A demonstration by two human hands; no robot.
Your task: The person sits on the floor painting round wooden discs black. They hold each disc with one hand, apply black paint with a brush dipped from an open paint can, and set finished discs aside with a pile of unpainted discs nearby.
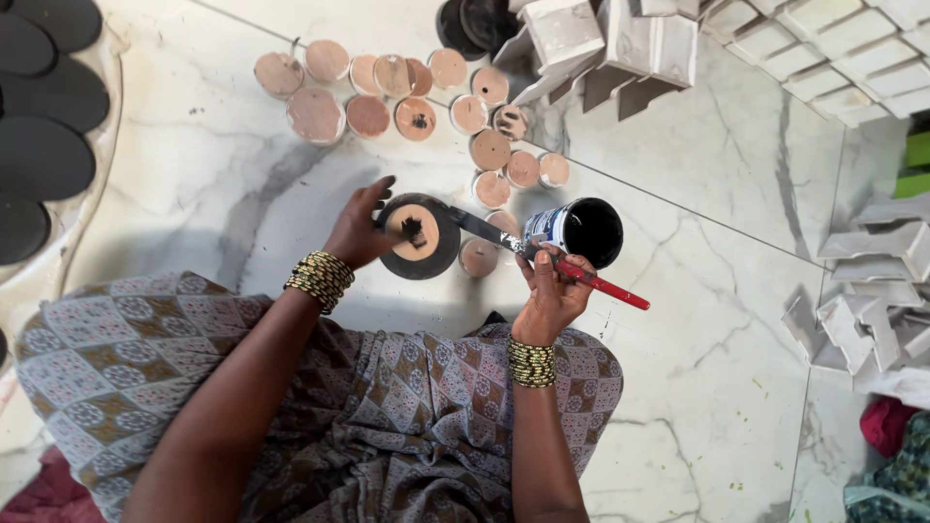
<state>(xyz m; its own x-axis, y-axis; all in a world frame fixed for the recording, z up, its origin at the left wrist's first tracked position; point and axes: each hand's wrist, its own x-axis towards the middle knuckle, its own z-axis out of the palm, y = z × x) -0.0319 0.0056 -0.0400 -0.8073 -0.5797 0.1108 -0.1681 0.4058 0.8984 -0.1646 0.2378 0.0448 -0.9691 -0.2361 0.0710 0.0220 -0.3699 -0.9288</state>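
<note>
My left hand (360, 229) holds a round wooden disc (418, 236) whose rim is painted black, its bare tan underside turned up with a dark lump in the middle. My right hand (550, 295) grips a red-handled paintbrush (542, 258), and the black bristle end lies against the disc's right edge. An open tin of black paint (579, 230) stands just right of the disc, above my right hand. Both wrists carry beaded bangles.
Several unpainted tan discs (387, 92) lie scattered on the marble floor (727, 320) beyond the hands. Black painted discs (44, 155) rest at the far left. Stacks of white wooden pieces (620, 44) sit top right and along the right edge (872, 300).
</note>
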